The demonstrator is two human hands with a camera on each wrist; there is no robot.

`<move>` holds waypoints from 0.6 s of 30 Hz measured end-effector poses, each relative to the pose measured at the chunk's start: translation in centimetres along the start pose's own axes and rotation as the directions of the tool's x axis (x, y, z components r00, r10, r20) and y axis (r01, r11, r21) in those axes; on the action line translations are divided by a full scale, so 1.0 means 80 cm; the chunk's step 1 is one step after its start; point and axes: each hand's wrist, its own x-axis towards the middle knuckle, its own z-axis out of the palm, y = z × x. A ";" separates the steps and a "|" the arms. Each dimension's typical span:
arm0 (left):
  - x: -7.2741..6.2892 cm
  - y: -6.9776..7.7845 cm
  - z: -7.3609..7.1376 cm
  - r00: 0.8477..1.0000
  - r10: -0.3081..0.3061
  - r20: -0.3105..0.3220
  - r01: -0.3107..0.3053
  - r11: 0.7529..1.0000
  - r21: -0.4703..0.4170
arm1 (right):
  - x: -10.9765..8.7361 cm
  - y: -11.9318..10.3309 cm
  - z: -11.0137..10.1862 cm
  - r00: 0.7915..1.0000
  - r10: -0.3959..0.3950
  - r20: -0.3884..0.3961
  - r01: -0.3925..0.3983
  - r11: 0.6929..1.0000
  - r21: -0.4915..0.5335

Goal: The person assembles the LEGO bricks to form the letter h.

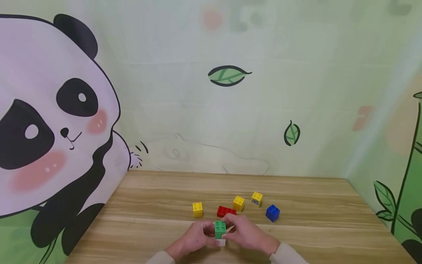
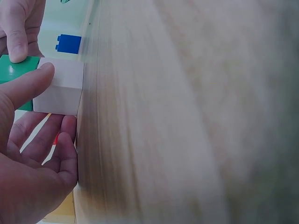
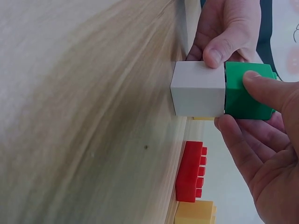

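A green toy brick [image 1: 220, 228] sits on top of a white brick [image 1: 221, 242] near the front of the table, studs facing up. My left hand [image 1: 197, 236] holds the white brick from the left, its thumb [image 2: 39, 77] on the near face and the fingers behind. From the right, my right hand [image 1: 245, 234] pinches the green brick between thumb and fingers. In the right wrist view a thin dark seam shows between the white brick [image 3: 198, 88] and the green brick [image 3: 245, 91]. The white brick's base is at the tabletop.
Just beyond the hands lies a long red brick [image 1: 226, 211]. Yellow bricks stand at the left [image 1: 197, 209], behind the red one [image 1: 239, 203] and farther right [image 1: 256, 198], the last with a printed side. A blue brick [image 1: 272, 213] is at the right. A panda-print backdrop [image 1: 184, 91] borders the wooden table [image 1: 158, 205].
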 end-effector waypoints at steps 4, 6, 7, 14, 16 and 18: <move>0.000 0.000 0.000 1.000 0.007 0.001 -0.007 1.000 -0.005 | 0.000 0.001 -0.001 1.000 -0.005 0.003 0.005 1.000 0.002; 0.000 -0.001 0.000 1.000 0.013 0.000 -0.013 1.000 -0.009 | 0.000 0.001 -0.001 1.000 -0.011 0.000 0.011 1.000 0.003; 0.000 -0.002 0.001 1.000 0.017 0.000 -0.017 1.000 -0.010 | 0.000 0.001 -0.001 1.000 -0.014 -0.001 0.014 1.000 0.003; 0.001 -0.004 0.001 0.999 0.038 0.003 -0.038 0.999 -0.011 | 0.000 0.002 0.002 0.999 -0.037 -0.025 0.038 0.999 0.005; 0.002 -0.004 0.001 0.999 0.040 0.005 -0.040 0.999 -0.014 | -0.001 0.003 0.004 0.998 -0.045 -0.032 0.045 0.999 0.005; 0.002 -0.003 0.000 0.999 0.040 0.007 -0.040 0.999 -0.011 | -0.001 0.003 0.004 0.998 -0.046 -0.034 0.046 0.999 0.000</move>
